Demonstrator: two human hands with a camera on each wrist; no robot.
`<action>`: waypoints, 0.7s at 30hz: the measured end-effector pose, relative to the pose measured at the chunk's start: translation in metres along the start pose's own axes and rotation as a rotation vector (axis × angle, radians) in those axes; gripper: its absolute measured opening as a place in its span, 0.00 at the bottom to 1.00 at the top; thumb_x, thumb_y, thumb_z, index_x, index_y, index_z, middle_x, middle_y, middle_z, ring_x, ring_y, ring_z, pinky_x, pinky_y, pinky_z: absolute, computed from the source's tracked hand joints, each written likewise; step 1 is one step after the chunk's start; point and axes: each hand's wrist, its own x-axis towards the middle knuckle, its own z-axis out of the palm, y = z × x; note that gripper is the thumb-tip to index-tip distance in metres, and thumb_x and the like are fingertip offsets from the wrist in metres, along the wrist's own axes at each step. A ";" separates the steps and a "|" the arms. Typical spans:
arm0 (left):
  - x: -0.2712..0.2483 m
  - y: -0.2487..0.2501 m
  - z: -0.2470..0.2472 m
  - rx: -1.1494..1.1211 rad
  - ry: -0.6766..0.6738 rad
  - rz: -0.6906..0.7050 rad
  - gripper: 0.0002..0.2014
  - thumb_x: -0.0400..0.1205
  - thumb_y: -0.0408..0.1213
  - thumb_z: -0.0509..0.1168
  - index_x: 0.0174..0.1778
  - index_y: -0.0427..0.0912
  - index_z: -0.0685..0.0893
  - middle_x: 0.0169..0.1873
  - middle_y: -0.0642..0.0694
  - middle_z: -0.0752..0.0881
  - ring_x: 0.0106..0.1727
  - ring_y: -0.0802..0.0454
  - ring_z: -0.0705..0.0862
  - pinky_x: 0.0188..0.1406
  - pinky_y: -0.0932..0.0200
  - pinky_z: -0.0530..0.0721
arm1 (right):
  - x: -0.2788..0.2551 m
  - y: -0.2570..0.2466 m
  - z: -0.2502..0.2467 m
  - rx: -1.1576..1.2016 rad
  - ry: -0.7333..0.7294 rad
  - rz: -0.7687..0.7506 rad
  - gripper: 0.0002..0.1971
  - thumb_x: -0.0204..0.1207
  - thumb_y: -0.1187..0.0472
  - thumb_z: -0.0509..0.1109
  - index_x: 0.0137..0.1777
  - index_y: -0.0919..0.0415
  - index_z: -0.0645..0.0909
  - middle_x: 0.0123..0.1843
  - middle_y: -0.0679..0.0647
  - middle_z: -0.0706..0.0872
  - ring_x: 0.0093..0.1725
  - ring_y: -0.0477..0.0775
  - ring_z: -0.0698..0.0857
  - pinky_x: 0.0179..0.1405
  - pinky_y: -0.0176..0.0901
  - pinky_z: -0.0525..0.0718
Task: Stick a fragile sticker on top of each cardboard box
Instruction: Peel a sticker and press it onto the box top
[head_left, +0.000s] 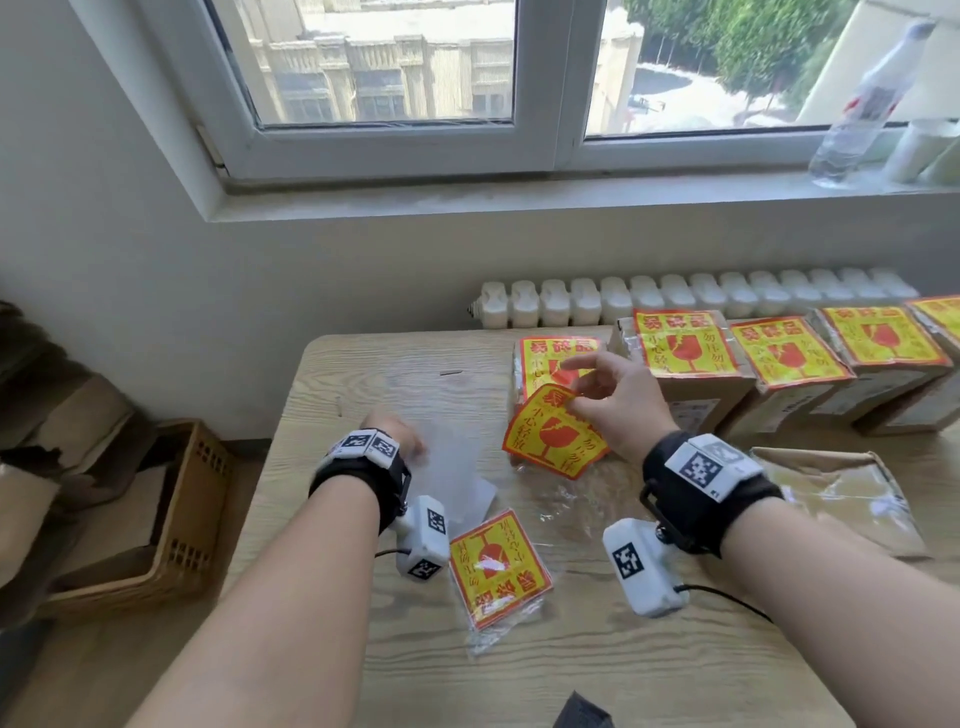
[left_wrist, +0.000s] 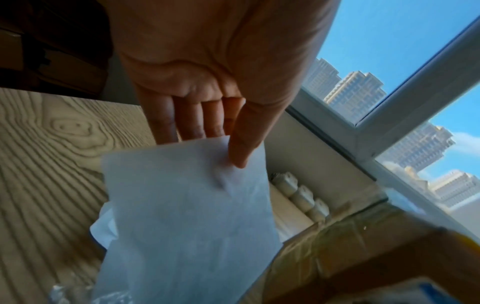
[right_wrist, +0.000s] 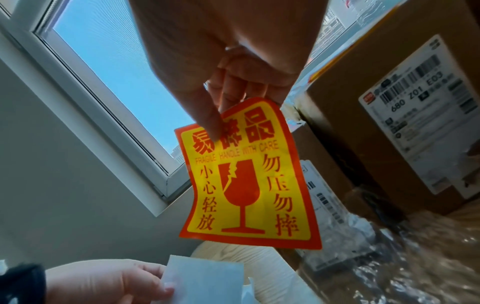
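Note:
My right hand (head_left: 582, 395) pinches the top edge of a peeled yellow-and-red fragile sticker (head_left: 553, 434), which hangs curled in front of the leftmost box. The right wrist view shows thumb and fingers (right_wrist: 207, 115) on that sticker (right_wrist: 246, 174). My left hand (head_left: 405, 441) holds the white backing paper (head_left: 457, 467) low over the table; in the left wrist view the thumb (left_wrist: 241, 148) lies on the backing paper (left_wrist: 187, 205). Several cardboard boxes (head_left: 701, 395) stand in a row at the far right, each visible top bearing a fragile sticker (head_left: 683, 343). A clear bag of stickers (head_left: 496, 569) lies near me.
Crumpled clear wrap (head_left: 571, 499) lies mid-table. A flattened brown parcel (head_left: 841, 493) sits at the right. A white radiator (head_left: 675, 299) runs behind the boxes. A wicker crate (head_left: 171, 519) stands on the floor at the left, and a bottle (head_left: 862, 114) on the sill.

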 end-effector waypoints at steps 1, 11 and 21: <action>0.001 -0.002 0.005 0.048 -0.015 0.008 0.20 0.74 0.32 0.75 0.62 0.32 0.85 0.60 0.40 0.87 0.61 0.42 0.85 0.65 0.51 0.81 | 0.000 0.003 0.000 0.002 -0.005 0.009 0.18 0.71 0.71 0.75 0.56 0.49 0.83 0.43 0.49 0.88 0.48 0.48 0.87 0.46 0.42 0.89; -0.044 0.030 0.011 -0.212 0.035 0.257 0.04 0.74 0.33 0.74 0.42 0.47 0.91 0.44 0.47 0.90 0.46 0.51 0.85 0.46 0.58 0.84 | -0.013 0.006 -0.025 0.053 -0.077 0.023 0.16 0.74 0.69 0.74 0.50 0.44 0.83 0.44 0.49 0.89 0.49 0.48 0.88 0.46 0.45 0.90; -0.125 0.091 0.047 -0.216 -0.331 0.381 0.04 0.70 0.40 0.79 0.38 0.50 0.91 0.37 0.51 0.87 0.37 0.58 0.80 0.31 0.68 0.82 | -0.029 0.002 -0.082 0.080 -0.093 -0.041 0.14 0.74 0.67 0.74 0.56 0.51 0.84 0.48 0.52 0.89 0.51 0.54 0.89 0.50 0.54 0.90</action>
